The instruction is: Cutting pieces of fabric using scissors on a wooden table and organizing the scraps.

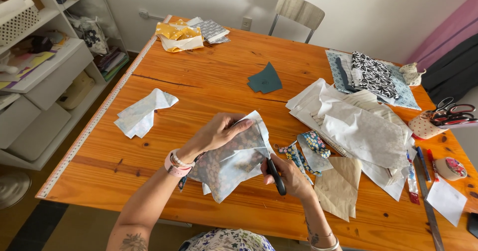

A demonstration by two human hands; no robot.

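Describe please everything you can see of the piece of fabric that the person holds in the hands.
The fabric piece looks like thin cloth with a small floral print in brown and grey tones, seen through or beside pale, paper-like layers with white edges. It is irregular in shape, with pointed corners, and is held tilted above the near edge of the wooden table. The left hand pinches its upper edge. The right hand holds black-handled scissors at its right edge.

- A home sewing room.
- Fabric scraps (366,126) cover an orange wooden table (209,82) edged with a measuring tape (94,119).
- Spare scissors (450,112) lie far right.
- White shelves (40,67) stand left.
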